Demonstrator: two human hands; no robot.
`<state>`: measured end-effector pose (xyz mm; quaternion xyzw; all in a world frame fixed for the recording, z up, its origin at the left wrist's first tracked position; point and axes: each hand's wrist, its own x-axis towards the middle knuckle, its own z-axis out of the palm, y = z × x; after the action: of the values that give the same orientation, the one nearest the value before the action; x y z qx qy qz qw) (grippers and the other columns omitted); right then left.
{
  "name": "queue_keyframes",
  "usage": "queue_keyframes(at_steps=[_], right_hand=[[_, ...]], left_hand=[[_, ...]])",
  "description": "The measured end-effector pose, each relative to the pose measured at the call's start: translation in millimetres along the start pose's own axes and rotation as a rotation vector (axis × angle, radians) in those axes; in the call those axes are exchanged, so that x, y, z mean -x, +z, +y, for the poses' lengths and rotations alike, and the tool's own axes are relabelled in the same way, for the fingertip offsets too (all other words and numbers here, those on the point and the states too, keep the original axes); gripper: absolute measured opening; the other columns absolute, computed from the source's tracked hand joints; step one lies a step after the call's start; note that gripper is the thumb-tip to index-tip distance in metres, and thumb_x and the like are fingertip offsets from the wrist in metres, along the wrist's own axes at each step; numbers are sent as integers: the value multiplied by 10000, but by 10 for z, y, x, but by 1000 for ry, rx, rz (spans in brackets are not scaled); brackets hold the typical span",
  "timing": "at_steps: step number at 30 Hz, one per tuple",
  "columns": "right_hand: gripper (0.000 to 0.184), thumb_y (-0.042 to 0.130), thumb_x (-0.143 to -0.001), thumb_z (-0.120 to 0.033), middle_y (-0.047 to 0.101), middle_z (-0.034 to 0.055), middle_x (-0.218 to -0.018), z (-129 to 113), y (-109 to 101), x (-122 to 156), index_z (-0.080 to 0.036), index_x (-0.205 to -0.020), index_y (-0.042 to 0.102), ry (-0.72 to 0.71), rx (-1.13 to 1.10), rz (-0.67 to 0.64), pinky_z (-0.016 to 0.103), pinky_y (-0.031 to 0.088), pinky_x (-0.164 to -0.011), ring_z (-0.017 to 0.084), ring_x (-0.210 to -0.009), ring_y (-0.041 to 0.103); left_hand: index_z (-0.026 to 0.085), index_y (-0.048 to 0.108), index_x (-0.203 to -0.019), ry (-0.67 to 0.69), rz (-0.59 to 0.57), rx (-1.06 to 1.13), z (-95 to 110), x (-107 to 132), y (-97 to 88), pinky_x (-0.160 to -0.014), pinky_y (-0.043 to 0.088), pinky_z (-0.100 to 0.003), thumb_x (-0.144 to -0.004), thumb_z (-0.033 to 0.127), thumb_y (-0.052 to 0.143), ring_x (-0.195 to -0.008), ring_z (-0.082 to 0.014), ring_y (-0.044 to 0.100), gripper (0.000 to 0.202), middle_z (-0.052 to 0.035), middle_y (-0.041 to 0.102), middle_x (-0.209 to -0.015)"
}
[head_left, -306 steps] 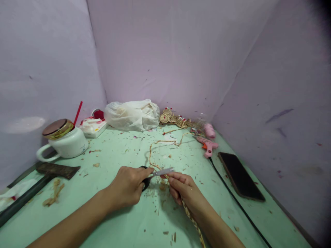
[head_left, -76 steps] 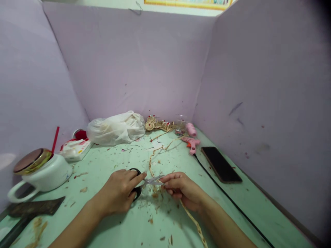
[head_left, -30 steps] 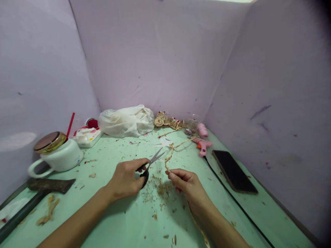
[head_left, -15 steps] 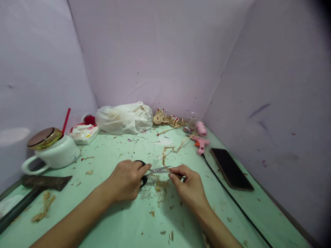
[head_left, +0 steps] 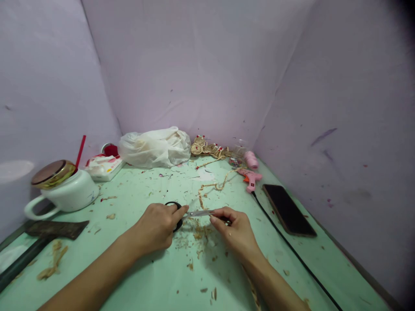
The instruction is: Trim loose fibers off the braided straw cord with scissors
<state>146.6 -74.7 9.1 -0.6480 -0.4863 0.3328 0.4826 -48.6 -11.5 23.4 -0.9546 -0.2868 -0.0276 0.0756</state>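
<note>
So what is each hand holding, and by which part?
Left hand: scissors, by the black handles. Right hand: braided cord, pinched partway along its length.

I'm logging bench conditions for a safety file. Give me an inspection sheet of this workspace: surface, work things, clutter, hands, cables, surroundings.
Surface: green tabletop, littered with scraps.
Work things: black-handled scissors, blades nearly closed; braided cord, stretching back toward the pink glue gun.
Clutter: hammer-like tool and white mug at left; plastic bag at back; phone at right.
Hands: left hand holds the scissors; right hand pinches the cord at the blade tips.
Cables: black cable from the glue gun, passing the phone; plug out of view.
Surroundings: lilac walls on three sides, smudged; other people: nothing seen.
</note>
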Motion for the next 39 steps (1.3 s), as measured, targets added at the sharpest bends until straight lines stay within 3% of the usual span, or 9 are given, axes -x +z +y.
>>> queue_keyframes(at_steps=[10,16,20,33,37,39], right_hand=[[163,624,-584,-261,632,25,-558,-3,6,-30,-129,-662,677,65,-120,22,259,389,-518,149,-534,528],[162,654,-556,-235,677,55,-642,20,17,-16,-137,-679,692,108,-167,8,280,415,-579,173,-602,566],[155,671,-526,-218,670,43,-621,18,40,-7,-138,-658,687,145,-229,-26,275,415,-564,163,-577,562],[94,644,-532,-156,628,20,-592,4,65,-1,-136,-617,676,111,-244,-61,245,378,-520,127,-547,501],[52,641,-554,-175,536,-27,-469,-9,51,7,-127,-572,647,131,-234,-66,220,298,-448,83,-452,402],[81,653,-549,-192,552,-19,-485,-16,44,9,-123,-591,654,152,-245,-61,224,312,-461,89,-464,421]], left_hand=[[189,444,-1127,3,-14,162,-18,-17,59,-505,369,-273,-634,46,404,-611,-189,583,515,-17,621,-723],[181,374,-1218,-60,31,84,23,-17,14,-605,414,-335,-652,144,448,-740,-228,578,571,-83,605,-937],[189,352,-1232,-45,18,60,52,-3,13,-614,420,-343,-663,154,437,-741,-224,576,576,-83,598,-960],[184,366,-1200,-64,-13,70,126,-29,20,-564,395,-299,-650,112,434,-706,-212,584,559,-60,607,-871],[196,415,-1162,-61,-15,142,106,-26,36,-545,392,-282,-659,90,420,-681,-203,594,515,-41,625,-821],[214,431,-1157,-74,26,241,85,-24,35,-563,400,-266,-671,92,418,-698,-187,600,501,-27,639,-834]])
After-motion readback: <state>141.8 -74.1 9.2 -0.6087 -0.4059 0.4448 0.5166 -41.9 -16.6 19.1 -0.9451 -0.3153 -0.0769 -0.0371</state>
